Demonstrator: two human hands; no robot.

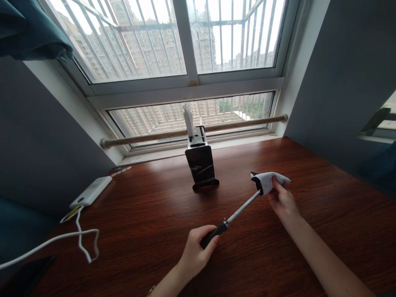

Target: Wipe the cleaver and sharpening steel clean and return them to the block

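Observation:
My left hand [198,249] is closed around the black handle of a sharpening steel [243,207], whose grey rod points up and to the right. At the rod's far end, my right hand [284,201] pinches a light grey cloth [268,180] with a dark edge. The cloth covers the tip of the rod, so that end is hidden. Both hands are above the brown wooden table [148,247]. Beyond them stands a glossy black knife block [201,167] with slots in its top and something white and crumpled [187,119] sticking up from it.
A white power strip or charger-like box [91,192] lies at the table's left edge, with a white cable [52,239] trailing from it. A dark flat object [31,274] is at the lower left. A window with a horizontal rail [247,123] borders the table's far side.

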